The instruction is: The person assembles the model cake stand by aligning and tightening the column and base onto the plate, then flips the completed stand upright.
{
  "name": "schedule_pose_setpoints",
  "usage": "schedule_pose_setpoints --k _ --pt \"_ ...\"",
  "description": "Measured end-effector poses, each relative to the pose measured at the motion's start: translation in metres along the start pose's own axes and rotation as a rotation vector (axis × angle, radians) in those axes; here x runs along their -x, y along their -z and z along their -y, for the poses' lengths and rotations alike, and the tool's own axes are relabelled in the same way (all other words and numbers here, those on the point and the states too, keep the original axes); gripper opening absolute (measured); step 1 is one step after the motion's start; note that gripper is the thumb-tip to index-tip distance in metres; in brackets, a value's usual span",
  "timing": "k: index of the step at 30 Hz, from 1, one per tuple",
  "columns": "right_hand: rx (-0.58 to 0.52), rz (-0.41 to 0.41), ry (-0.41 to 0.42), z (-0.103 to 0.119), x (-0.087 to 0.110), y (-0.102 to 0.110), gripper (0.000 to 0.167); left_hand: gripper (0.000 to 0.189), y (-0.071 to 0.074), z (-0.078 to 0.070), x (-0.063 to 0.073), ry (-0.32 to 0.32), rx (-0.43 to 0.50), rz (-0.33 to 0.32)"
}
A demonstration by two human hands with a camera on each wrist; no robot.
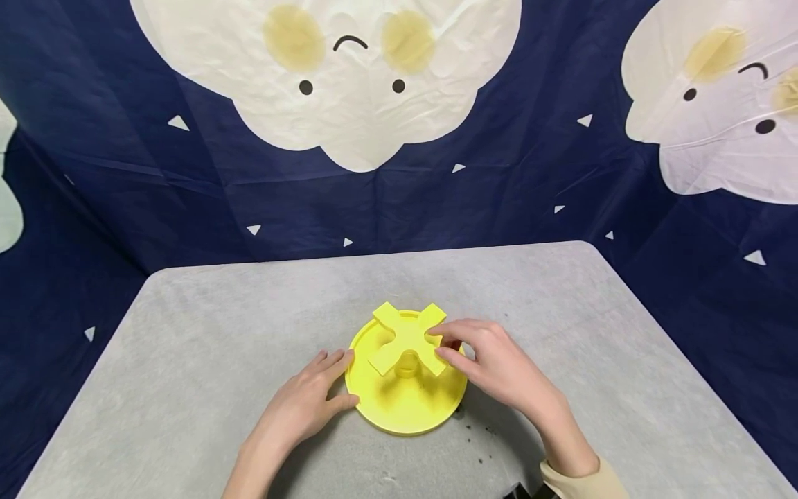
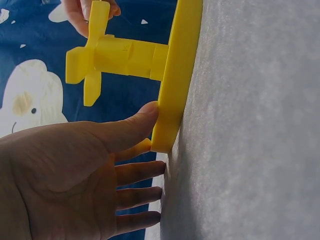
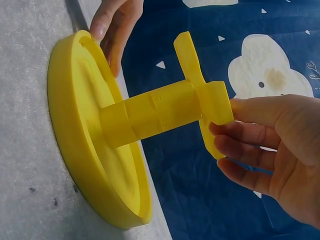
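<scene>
A yellow round base (image 1: 399, 409) with a raised rim lies on the table. From its middle rises a yellow post (image 3: 145, 114), crowned by a yellow four-armed cross (image 1: 408, 337). My right hand (image 1: 492, 353) pinches one arm of the cross between thumb and fingers, clearest in the right wrist view. At the base's left side, my left hand (image 1: 305, 405) rests its thumb and forefinger against the rim. Its fingers are extended and spread in the left wrist view. Faint marks show on the post; I cannot tell whether cross and post are one piece.
The grey tabletop (image 1: 206, 333) has rounded far corners. A dark blue cloth (image 1: 187, 173) with white clouds hangs around it. Small dark specks (image 1: 480, 460) lie right of the base, and a black object (image 1: 530, 492) shows at the bottom edge.
</scene>
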State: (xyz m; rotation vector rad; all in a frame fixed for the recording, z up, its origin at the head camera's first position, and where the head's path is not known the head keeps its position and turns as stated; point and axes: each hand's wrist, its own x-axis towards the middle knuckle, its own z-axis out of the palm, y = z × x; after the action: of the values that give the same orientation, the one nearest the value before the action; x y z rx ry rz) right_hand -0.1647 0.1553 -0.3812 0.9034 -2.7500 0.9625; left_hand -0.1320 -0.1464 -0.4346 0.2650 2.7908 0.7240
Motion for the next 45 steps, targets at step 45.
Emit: schedule_pose_setpoints --k 45 --pt "0.118 0.007 -0.005 0.000 0.001 -0.005 0.039 0.075 0.001 0.000 0.000 0.013 0.015 0.007"
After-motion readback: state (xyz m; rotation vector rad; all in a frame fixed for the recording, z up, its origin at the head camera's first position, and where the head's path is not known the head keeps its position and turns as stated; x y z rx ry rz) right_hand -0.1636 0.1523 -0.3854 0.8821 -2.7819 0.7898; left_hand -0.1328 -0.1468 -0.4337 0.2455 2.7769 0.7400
